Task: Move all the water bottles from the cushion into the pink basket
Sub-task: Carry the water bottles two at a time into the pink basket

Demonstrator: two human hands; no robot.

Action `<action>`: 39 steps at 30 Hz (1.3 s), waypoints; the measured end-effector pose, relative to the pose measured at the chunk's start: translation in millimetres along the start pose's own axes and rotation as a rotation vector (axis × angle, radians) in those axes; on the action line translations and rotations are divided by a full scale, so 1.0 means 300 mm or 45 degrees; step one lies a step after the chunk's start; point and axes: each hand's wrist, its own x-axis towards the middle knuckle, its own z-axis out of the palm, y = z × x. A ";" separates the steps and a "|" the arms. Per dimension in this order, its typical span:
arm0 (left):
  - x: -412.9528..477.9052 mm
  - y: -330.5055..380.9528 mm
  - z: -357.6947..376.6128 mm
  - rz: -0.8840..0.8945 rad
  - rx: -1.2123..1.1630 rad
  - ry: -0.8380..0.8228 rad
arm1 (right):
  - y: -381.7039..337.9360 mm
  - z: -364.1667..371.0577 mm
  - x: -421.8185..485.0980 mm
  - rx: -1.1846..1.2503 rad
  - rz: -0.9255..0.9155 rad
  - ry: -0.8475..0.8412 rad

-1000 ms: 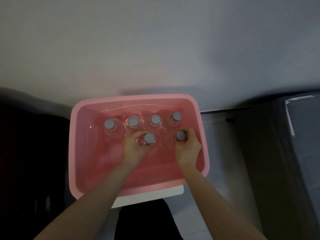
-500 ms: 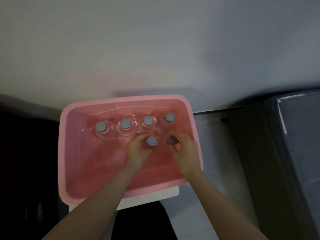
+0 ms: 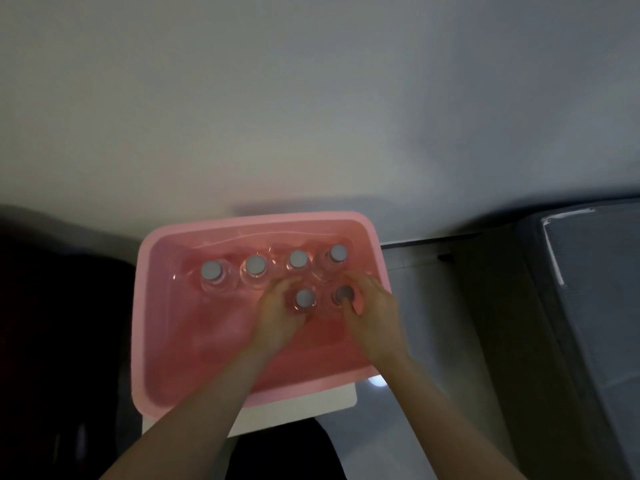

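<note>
Six clear water bottles stand upright inside the pink basket (image 3: 149,306): four in a row along its far wall, two nearer. The left hand (image 3: 277,315) curls around the near-left bottle (image 3: 304,299); the right hand (image 3: 372,315) wraps the near-right bottle (image 3: 343,293). The basket rests on a white surface (image 3: 311,407), against the pale wall (image 3: 311,98).

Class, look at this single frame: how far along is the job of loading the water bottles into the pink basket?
Done: four bottles stand upright in a row along the far wall of the pink basket, from the leftmost bottle to the rightmost bottle.
In hand: the left hand holds a fifth bottle and the right hand a sixth bottle, both inside the basket.
Left: releasing these. The cushion is out of view, so any remaining bottles cannot be counted.
</note>
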 end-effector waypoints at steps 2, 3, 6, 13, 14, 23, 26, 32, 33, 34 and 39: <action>0.008 0.051 -0.063 0.043 0.019 -0.055 | -0.050 -0.059 0.011 0.025 -0.002 -0.002; 0.013 0.076 -0.100 0.067 0.029 -0.071 | -0.073 -0.083 0.014 0.046 -0.007 0.010; 0.019 0.172 -0.227 0.105 0.012 -0.053 | -0.145 -0.152 0.017 0.087 -0.040 0.037; -0.093 0.439 -0.581 0.269 -0.016 0.409 | -0.335 -0.299 0.051 0.004 -0.284 -0.035; -0.135 0.469 -0.644 0.294 -0.006 0.493 | -0.381 -0.312 0.060 0.004 -0.332 -0.035; -0.821 0.442 -1.090 0.122 0.199 1.302 | -0.940 -0.221 -0.086 0.106 -1.068 -0.267; -1.160 0.379 -1.123 -0.032 0.233 1.532 | -1.090 -0.136 -0.289 0.112 -1.316 -0.418; -1.773 0.323 -1.128 -0.394 0.417 1.885 | -1.288 -0.023 -0.742 0.008 -1.871 -0.481; -1.863 0.315 -1.118 -0.445 0.436 1.928 | -1.307 -0.012 -0.821 0.010 -1.950 -0.477; -1.943 0.308 -1.105 -0.482 0.446 1.964 | -1.321 -0.003 -0.891 0.023 -2.000 -0.485; -2.391 0.243 -0.999 -0.641 0.376 2.187 | -1.351 0.053 -1.322 0.099 -2.140 -0.693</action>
